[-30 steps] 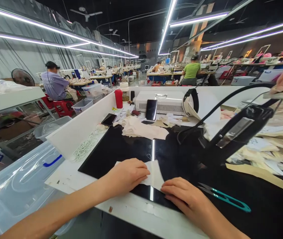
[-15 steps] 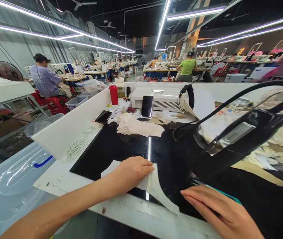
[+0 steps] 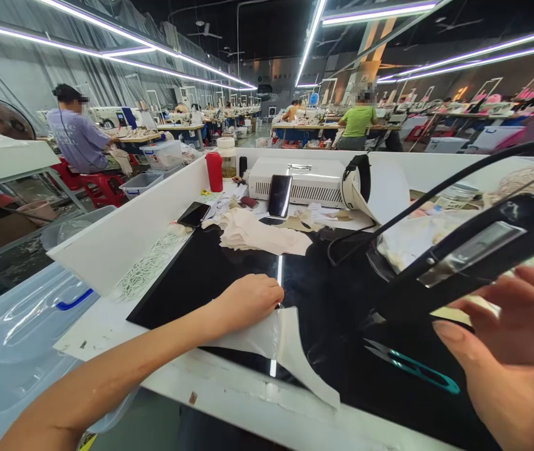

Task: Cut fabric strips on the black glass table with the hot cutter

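Shows a strip-lit workshop (image 3: 258,130), in the head view, beyond a white table (image 3: 229,389) with a glossy black panel (image 3: 335,282). Has thin, pale, curve-edged fabric (image 3: 291,351) lying partly under the bent left hand (image 3: 251,300); cannot tell if pinched. Has the right hand (image 3: 521,369) spread wide, near teal-handled snips (image 3: 396,359).

Pale curved cloth (image 3: 291,343); overlapping near edge of black board (image 3: 328,300)

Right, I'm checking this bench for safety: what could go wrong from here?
The scissors lie with their blades toward the white cloth, so they might snag it or nick a finger. The cloth's corner extends past the black board's front edge and could catch. The right hand appears close to the black device and might bump it.
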Motion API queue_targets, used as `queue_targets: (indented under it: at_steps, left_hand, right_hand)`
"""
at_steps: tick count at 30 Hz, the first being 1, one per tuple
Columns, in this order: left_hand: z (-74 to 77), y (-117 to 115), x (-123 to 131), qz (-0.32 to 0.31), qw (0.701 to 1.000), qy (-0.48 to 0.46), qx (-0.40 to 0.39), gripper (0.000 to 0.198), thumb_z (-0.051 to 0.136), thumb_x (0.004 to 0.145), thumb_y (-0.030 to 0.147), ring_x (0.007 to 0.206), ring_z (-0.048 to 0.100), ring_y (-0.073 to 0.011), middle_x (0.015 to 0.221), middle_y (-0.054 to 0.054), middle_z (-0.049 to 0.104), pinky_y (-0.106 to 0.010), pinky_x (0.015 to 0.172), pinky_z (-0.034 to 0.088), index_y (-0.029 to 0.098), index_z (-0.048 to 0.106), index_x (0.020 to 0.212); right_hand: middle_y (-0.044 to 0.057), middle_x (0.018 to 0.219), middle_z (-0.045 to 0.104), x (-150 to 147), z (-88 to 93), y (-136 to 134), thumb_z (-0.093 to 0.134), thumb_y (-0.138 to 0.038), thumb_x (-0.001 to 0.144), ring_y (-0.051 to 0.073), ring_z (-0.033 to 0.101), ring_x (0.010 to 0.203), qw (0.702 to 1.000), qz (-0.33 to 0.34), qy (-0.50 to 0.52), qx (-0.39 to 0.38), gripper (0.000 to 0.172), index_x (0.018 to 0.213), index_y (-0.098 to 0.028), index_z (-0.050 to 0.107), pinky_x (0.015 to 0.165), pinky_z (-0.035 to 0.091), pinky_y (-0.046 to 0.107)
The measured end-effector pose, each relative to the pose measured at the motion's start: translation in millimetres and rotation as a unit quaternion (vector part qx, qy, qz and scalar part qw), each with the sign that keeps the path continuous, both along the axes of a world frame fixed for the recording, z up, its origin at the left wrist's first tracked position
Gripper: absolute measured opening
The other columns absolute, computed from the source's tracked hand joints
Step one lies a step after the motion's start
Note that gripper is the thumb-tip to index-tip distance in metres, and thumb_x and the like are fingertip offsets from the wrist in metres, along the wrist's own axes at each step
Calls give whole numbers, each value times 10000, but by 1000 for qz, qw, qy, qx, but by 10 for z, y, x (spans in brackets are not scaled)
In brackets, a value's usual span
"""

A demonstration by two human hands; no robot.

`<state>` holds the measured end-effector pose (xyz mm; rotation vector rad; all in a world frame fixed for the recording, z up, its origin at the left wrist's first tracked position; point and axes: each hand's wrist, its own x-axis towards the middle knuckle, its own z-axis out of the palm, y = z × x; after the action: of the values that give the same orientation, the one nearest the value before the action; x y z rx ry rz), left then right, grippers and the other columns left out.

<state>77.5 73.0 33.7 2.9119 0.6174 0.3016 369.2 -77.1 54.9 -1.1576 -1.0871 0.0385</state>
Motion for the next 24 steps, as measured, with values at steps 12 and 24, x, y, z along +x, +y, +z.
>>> queue_targets:
  at_steps: [12,24]
  left_hand:
    - [40,12,-238,32,998,-31,-55,202,583,1017,118,958,719,-209,1013,-33,751,-299,857,507,203,743,1105]
    - [136,-13,-220,100,967,-83,-219,182,616,1043,226,980,714,-182,1079,-7,782,-271,883,489,222,797,1015]
  right_hand:
    - [68,1144,759,-315,333,436,962,-442,718,258,747,929,994,76,72,-36,573,1172,-288,649,922,612,490]
    - [135,1211,789,794,-1029,-404,487,-765,997,346,789,1032,842,20,-450,-298,653,1319,-266,760,882,664,494]
